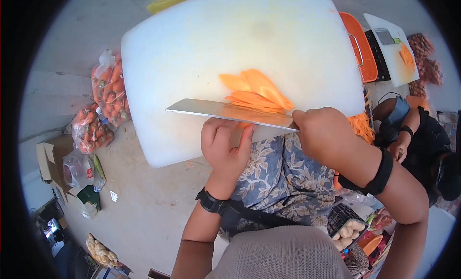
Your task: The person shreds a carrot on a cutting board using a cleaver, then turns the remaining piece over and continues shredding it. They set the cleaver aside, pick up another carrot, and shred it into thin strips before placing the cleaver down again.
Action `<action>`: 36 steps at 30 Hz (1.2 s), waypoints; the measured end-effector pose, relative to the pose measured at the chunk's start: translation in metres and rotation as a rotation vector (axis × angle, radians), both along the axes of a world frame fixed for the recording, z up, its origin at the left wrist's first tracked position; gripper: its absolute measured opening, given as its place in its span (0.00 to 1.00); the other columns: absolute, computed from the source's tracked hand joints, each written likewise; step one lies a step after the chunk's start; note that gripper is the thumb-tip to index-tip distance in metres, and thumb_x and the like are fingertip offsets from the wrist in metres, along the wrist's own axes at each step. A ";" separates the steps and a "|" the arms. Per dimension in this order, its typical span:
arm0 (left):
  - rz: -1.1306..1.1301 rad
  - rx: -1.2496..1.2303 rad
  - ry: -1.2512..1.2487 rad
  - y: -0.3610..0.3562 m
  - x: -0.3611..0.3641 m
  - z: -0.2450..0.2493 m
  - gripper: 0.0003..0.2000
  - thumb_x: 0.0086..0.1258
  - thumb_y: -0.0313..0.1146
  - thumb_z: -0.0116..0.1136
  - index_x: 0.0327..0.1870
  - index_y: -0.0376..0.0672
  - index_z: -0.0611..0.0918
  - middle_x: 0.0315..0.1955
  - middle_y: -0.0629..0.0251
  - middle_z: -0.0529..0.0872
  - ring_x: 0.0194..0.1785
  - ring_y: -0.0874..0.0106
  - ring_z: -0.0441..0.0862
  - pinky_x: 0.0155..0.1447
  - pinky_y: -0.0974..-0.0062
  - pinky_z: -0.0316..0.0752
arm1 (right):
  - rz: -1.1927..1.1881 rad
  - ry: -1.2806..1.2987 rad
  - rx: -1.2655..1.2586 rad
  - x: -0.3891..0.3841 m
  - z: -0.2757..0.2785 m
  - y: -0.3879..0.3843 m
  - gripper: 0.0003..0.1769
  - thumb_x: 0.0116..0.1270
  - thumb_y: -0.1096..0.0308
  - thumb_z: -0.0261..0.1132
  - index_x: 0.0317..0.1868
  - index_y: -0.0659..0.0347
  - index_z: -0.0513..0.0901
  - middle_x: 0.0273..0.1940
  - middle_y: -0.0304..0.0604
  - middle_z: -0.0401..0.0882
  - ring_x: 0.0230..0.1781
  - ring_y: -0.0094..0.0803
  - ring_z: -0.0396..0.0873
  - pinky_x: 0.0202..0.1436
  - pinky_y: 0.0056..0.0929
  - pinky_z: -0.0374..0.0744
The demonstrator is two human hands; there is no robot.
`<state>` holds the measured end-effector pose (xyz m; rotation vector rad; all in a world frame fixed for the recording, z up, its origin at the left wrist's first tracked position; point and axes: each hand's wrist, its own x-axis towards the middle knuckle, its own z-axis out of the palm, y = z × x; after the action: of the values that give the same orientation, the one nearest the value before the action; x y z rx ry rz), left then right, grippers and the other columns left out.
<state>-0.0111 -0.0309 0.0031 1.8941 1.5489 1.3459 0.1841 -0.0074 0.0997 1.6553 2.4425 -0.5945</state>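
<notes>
Right hand: fingers gripping knife | left hand: fingers pinching carrot beside blade | care: tucked fingertips and a steady blade angle favour even slices

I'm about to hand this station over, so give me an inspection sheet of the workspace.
Surface: white cutting board, light orange staining, a few small specks.
Job's things: knife over the board's near side; carrot slices overlapping beyond it.
Clutter: bagged carrots and an open cardboard box on the floor at left.
Grips: right hand closed on the knife's handle end; left hand against the blade's near side, apparently holding a carrot piece, mostly hidden.
Cables: thin dark loop at right; cannot tell if it is one.
Surroundings: another person close at right; second board with carrot strips.
</notes>
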 end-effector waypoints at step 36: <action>0.040 0.062 -0.028 0.004 0.004 -0.007 0.18 0.53 0.32 0.74 0.43 0.37 0.82 0.42 0.58 0.81 0.47 0.59 0.80 0.52 0.67 0.75 | -0.152 0.085 -0.043 -0.032 -0.021 0.029 0.13 0.60 0.64 0.66 0.33 0.68 0.82 0.29 0.58 0.82 0.33 0.55 0.81 0.41 0.47 0.79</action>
<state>-0.0072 -0.0266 -0.0042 1.8818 1.5563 1.4466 0.1519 0.0220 0.0789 1.8461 2.3569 -0.7467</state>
